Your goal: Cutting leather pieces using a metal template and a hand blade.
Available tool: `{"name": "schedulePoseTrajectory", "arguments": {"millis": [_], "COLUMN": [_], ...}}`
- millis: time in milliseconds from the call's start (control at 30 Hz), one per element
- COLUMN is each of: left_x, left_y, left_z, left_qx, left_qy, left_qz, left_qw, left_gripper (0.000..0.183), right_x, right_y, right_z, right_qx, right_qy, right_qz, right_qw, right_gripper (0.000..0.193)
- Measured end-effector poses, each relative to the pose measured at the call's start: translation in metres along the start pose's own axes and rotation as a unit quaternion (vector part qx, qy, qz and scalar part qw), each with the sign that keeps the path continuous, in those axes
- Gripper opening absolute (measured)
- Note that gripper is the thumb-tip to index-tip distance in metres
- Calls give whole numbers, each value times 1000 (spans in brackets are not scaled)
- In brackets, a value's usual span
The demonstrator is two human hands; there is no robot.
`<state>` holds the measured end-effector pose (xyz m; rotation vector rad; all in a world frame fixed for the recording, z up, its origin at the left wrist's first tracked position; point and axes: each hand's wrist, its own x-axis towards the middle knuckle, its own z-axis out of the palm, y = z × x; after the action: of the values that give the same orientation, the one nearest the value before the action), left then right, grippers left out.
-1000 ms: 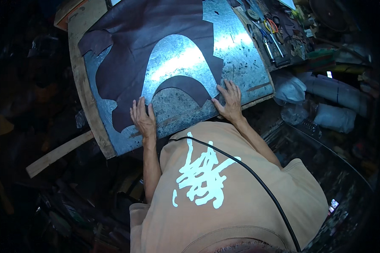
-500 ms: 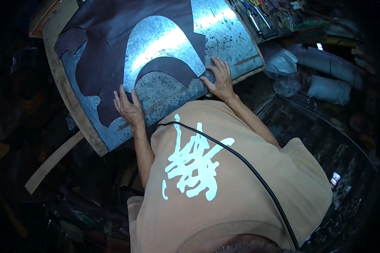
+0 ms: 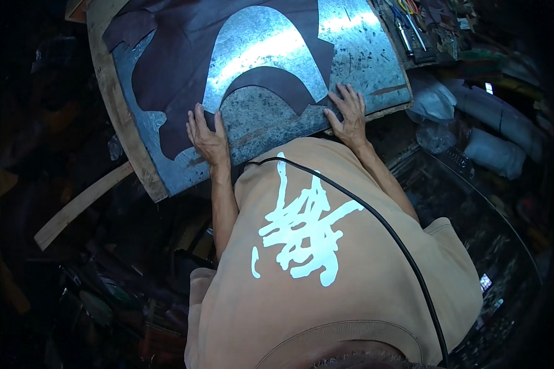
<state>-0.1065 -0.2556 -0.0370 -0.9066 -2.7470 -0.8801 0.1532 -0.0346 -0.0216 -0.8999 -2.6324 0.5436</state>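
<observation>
A shiny curved metal template, shaped like a wide arch, lies flat on a dark brown sheet of leather. The leather has an uneven outline and is spread over a speckled metal tabletop. At the template's left end, my left hand rests with fingers spread, its fingertips at the metal's lower corner. My right hand lies near the right end, fingers apart, its thumb on the table's near edge. Neither hand grips anything. Whether the fingertips press on the template or only on what surrounds it, I cannot tell.
Wooden strips border the table's left side, and a loose wooden slat juts out below. Pliers and other hand tools sit at the far right. Clear plastic bundles lie beyond the right edge. A black cable crosses my shirt.
The table and both hands appear farther right and slightly higher in the picture. My hands keep nearly the same places beside the template's two ends.
</observation>
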Motion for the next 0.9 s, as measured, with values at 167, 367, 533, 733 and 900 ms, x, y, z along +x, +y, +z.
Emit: {"name": "schedulePoseTrajectory", "arguments": {"millis": [167,367,533,733,900], "left_x": [-2,-6,-6,-6,-3], "left_y": [1,-6,-4,1,0], "left_z": [-1,5,4,1,-3], "left_qx": [-1,-31,-19,-33,-10], "left_qy": [10,19,22,31,34], "left_qz": [-20,-17,-16,-8,-1], "left_qw": [1000,999,999,999,999], "left_gripper": [45,46,47,52,52], "right_x": [1,0,1,1,2], "right_y": [0,-2,-3,0,-3], "right_z": [3,1,2,2,5], "right_qx": [-9,-27,-43,-18,10], "right_qy": [-6,-19,-12,9,-7], "right_qz": [-3,-8,-3,-2,11], "right_qw": [1000,999,999,1000,1000], "right_gripper": [45,45,46,45,45]}}
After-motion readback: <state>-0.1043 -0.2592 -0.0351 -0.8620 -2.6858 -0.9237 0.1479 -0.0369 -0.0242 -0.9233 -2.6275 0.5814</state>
